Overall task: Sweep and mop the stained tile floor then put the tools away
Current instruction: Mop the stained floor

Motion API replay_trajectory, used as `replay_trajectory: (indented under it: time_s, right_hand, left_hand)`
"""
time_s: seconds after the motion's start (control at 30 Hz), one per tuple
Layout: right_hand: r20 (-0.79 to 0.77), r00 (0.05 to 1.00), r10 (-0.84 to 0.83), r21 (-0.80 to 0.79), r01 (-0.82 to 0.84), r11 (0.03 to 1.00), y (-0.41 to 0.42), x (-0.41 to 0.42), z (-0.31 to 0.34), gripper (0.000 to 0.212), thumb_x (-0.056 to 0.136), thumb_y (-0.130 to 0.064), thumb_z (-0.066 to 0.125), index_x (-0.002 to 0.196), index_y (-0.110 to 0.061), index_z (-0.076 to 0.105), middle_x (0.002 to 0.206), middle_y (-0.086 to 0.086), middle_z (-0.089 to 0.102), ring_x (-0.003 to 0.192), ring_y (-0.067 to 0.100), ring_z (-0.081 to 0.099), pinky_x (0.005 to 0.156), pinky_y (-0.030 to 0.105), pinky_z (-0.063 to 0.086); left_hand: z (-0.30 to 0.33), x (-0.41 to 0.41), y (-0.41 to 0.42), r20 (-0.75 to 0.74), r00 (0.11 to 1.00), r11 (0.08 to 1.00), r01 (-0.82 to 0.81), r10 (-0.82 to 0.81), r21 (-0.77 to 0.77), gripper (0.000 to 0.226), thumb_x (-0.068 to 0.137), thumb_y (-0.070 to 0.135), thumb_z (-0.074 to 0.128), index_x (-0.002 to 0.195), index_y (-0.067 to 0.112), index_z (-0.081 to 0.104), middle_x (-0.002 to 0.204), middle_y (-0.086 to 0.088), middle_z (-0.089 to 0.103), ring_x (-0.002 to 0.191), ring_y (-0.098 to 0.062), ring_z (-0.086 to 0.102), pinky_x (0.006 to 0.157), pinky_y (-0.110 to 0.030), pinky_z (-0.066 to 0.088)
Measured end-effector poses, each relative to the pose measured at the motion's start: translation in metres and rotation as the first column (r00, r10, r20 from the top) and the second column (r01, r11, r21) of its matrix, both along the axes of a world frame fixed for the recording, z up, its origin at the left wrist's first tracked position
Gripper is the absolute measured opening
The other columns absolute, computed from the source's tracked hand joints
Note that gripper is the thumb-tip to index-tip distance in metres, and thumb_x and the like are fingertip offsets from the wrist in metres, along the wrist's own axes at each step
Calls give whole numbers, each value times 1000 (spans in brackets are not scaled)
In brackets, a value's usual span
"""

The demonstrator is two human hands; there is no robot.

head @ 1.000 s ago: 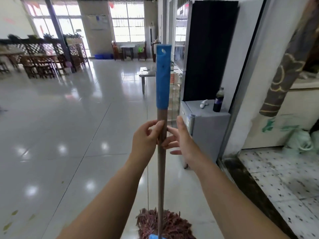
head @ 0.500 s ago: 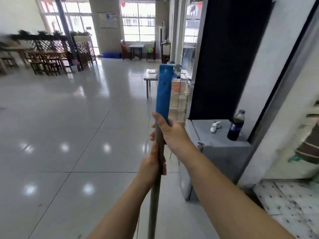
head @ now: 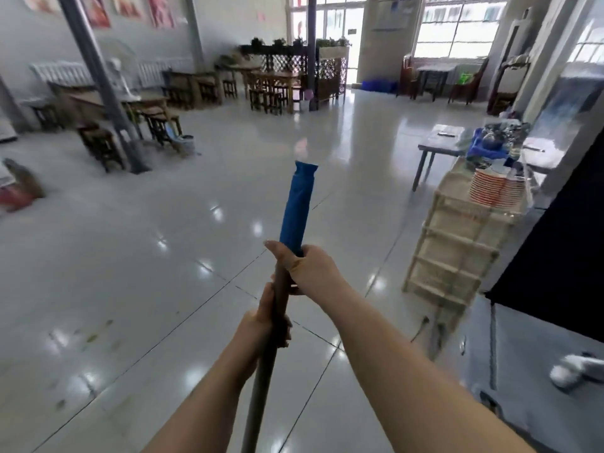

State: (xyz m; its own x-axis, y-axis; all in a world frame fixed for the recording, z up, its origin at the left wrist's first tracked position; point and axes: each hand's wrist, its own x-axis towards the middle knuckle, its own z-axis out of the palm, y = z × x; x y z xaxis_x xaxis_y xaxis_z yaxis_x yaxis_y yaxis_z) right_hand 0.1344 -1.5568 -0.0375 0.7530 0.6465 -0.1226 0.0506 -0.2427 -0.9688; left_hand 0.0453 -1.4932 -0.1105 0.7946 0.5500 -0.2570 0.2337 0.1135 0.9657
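I hold a mop upright in front of me by its long handle (head: 261,380), which ends in a blue grip (head: 298,204). My right hand (head: 307,268) grips the handle just below the blue grip. Lower down, my left hand (head: 266,325) is wrapped round the bare pole. The mop head is out of view below the frame. Faint brownish stains (head: 94,335) speckle the glossy grey tile floor (head: 163,256) at the lower left.
A pale slatted rack (head: 457,253) with stacked red-rimmed bowls (head: 496,188) stands to the right, beside a black panel (head: 562,256). A small grey table (head: 438,142) is behind it. Wooden tables and stools (head: 157,103) fill the far left, near a grey pillar (head: 108,89).
The view has swung left, away from the doorway and the grey cabinet. Both hands went from loosely touching the pole to gripping it, right above left.
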Motion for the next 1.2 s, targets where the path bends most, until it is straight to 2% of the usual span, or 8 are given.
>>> replay_trajectory:
  time_s: [0.23, 0.33, 0.57, 0.73, 0.83, 0.93, 1.07, 1.2]
  right_hand:
    - [-89, 981, 172, -34, -175, 984, 63, 101, -27, 34, 81, -48, 64, 85, -16, 51, 90, 8, 67, 81, 20, 67, 69, 32, 60]
    - [-146, 941, 305, -98, -321, 942, 104, 144, -40, 43, 81, -43, 66, 101, -7, 55, 93, 9, 68, 84, 21, 68, 73, 32, 59]
    - [-73, 761, 645, -315, -631, 709, 225, 189, -48, 35, 77, -52, 66, 87, -21, 55, 78, -4, 70, 71, 10, 69, 72, 27, 57]
    - [-166, 589, 791, -318, -791, 522, 300, 197, -66, 44, 77, -54, 63, 99, -15, 63, 86, -2, 71, 70, 11, 69, 64, 24, 51]
    - [-225, 412, 883, -247, -901, 358, 353, 191, -69, 37, 77, -50, 66, 91, -16, 66, 78, -2, 71, 60, 10, 67, 58, 22, 50]
    - [-324, 245, 914, -116, -969, 218, 396, 177, -67, 40, 78, -40, 70, 97, -6, 64, 69, 5, 71, 55, 15, 65, 54, 20, 54]
    - [-316, -126, 940, -30, -989, -142, 428, 162, -60, 26, 80, -31, 71, 91, -8, 63, 67, 3, 69, 61, 15, 67, 62, 24, 57]
    - [-306, -417, 856, 89, -908, -410, 417, 151, -47, 16, 81, -24, 72, 87, -12, 63, 78, 10, 67, 73, 21, 67, 74, 29, 59]
  left_hand:
    - [-34, 82, 56, -31, 999, 998, -39, 37, -58, 77, 53, 85, 35, 58, 11, 52, 46, -4, 51, 42, -16, 47, 46, -24, 42]
    - [-52, 112, 93, -75, 993, 992, -92, 86, -80, 74, 56, 83, 33, 60, 12, 52, 45, -3, 51, 41, -15, 46, 47, -24, 41]
    - [-68, 135, 185, -233, 904, 905, -398, 359, -148, 83, 86, 71, 11, 49, 9, 52, 45, -6, 52, 39, -18, 47, 51, -24, 42]
    - [-87, 142, 234, -232, 756, 763, -641, 612, -77, 81, 90, 66, 15, 46, 8, 53, 41, -4, 53, 36, -16, 49, 43, -20, 42]
    - [-95, 135, 266, -242, 562, 573, -819, 791, -29, 82, 89, 67, 17, 46, 9, 56, 42, -4, 56, 38, -16, 52, 50, -24, 44]
    - [-100, 125, 289, -313, 265, 314, -942, 912, 120, 89, 89, 67, 6, 46, 13, 63, 51, -3, 63, 60, -17, 59, 66, -28, 38]
    - [-93, 125, 296, -385, -160, -120, -985, 909, 125, 85, 90, 66, 6, 109, 9, 66, 108, -12, 67, 107, -27, 57, 100, -38, 37]
    - [-66, 130, 269, -356, -369, -409, -912, 859, -42, 68, 92, 63, 17, 133, 20, 51, 134, -8, 54, 127, -23, 45, 112, -39, 25]
